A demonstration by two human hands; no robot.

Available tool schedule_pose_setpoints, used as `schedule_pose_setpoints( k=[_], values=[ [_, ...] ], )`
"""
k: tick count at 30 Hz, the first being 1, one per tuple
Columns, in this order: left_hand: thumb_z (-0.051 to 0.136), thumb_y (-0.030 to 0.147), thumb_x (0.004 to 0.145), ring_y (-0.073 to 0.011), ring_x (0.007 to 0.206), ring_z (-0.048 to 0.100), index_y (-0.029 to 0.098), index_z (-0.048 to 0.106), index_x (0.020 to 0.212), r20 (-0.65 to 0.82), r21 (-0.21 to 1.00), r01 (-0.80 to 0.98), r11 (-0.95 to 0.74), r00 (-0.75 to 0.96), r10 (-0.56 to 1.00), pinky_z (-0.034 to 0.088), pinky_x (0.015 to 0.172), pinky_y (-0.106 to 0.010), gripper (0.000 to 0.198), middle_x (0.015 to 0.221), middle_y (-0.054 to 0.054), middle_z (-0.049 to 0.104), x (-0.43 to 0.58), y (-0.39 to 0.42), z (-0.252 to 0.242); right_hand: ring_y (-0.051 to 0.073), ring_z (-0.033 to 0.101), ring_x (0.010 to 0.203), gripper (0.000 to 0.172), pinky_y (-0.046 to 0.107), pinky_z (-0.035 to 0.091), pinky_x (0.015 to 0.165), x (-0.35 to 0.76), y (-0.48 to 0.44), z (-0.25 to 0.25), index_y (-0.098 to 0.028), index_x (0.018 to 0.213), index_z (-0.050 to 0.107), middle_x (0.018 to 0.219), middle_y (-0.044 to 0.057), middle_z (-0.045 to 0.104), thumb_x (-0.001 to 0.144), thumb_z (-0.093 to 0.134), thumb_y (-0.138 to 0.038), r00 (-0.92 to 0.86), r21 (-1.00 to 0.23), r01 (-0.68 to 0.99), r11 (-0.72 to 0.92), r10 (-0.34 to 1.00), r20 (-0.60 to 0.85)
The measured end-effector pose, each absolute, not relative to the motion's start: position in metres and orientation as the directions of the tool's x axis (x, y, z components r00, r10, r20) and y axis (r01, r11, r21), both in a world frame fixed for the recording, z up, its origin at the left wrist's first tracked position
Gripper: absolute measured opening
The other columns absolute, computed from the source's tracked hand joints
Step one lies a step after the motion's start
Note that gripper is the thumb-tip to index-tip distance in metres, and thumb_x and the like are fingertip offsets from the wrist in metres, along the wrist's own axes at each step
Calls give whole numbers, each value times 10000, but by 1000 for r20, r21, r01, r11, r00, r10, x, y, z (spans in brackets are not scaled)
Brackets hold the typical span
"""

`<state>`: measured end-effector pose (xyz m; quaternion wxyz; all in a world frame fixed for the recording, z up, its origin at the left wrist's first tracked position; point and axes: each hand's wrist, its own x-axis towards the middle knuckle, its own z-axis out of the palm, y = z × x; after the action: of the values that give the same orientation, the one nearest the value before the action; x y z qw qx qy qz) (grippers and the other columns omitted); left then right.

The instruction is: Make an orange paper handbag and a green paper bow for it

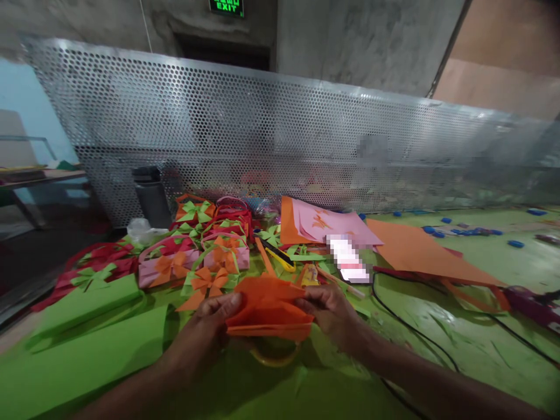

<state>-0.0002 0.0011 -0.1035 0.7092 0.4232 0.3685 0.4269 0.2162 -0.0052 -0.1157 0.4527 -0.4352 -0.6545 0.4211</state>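
An orange paper bag (269,309) is held between both hands at the near middle of the table, its opening facing me. My left hand (214,321) pinches its left side, thumb on top. At the right side, my right hand (326,306) grips the edge with closed fingers. Just below the bag lies a yellow ring-shaped handle (277,354), perhaps scissors; I cannot tell. Beyond my left hand sits an orange paper bow (209,281). A black and yellow cutter knife (280,256) lies behind the bag.
Finished-looking paper bags with bows (170,265) crowd the left, near green paper (87,361) and a dark bottle (151,195). A phone (350,259), orange sheets (429,251), pink sheets (336,221) and a black cable (415,329) lie rightward. A perforated metal panel (262,128) stands behind.
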Motion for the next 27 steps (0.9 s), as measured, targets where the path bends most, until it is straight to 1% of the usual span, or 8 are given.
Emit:
schedule_pose_setpoints(
  k=[6,12,15,18,20,22,24,27],
  values=[
    [492,435,823,-255,860,633,188,573,1042,-78,874,-400,275,444,893,521,705,-392,340,969,-97,666,-3,2,-100,72,370,456,400,195,300,421,219,-2,-113,-134,604,616,502,-36,465,776,533,-485,-137,-947,211,240,967,214],
    [593,302,790,-194,736,654,227,532,921,-71,916,-353,191,327,942,536,630,-314,163,838,-28,671,-4,1,-104,97,456,483,394,204,354,434,221,1,-117,-145,646,636,523,-17,526,798,507,-486,-124,-922,275,273,961,248],
    [627,242,762,-188,708,660,211,556,958,-98,925,-307,225,380,920,542,591,-292,211,846,-44,682,-4,5,-107,95,462,471,385,200,356,426,218,-1,-121,-148,612,624,501,-24,524,812,500,-452,-141,-893,327,310,950,278],
    [700,184,663,-185,619,658,149,627,875,-178,934,-223,279,388,904,549,535,-276,227,769,-64,692,-5,9,-110,99,479,465,345,198,366,422,219,-1,-115,-155,589,611,493,-26,541,802,523,-412,-158,-850,390,356,935,319],
    [725,171,616,-173,555,647,139,650,812,-208,930,-219,295,349,914,550,513,-271,212,694,-50,690,-5,11,-110,124,540,530,262,221,418,477,229,7,-102,-165,689,632,573,-6,609,802,522,-375,-134,-811,438,387,921,366],
    [727,167,612,-168,538,645,147,657,799,-205,929,-231,288,324,923,550,514,-271,201,670,-38,691,-4,12,-111,166,604,714,227,295,472,655,251,24,-87,-184,946,604,774,32,680,828,463,-316,-33,-765,500,405,892,451],
    [718,149,622,-176,560,656,158,659,802,-195,932,-234,277,320,927,550,528,-275,189,681,-33,699,-4,12,-114,217,553,1000,283,403,400,861,280,45,-77,-194,1077,532,1035,84,654,807,457,-233,101,-719,581,382,843,529],
    [704,116,635,-192,609,672,175,657,815,-184,929,-253,270,318,930,550,550,-281,195,711,-26,710,-3,12,-119,281,504,1089,378,562,266,932,318,70,-76,-188,1111,502,1050,120,657,739,460,-140,226,-694,661,286,806,547]
  ],
)
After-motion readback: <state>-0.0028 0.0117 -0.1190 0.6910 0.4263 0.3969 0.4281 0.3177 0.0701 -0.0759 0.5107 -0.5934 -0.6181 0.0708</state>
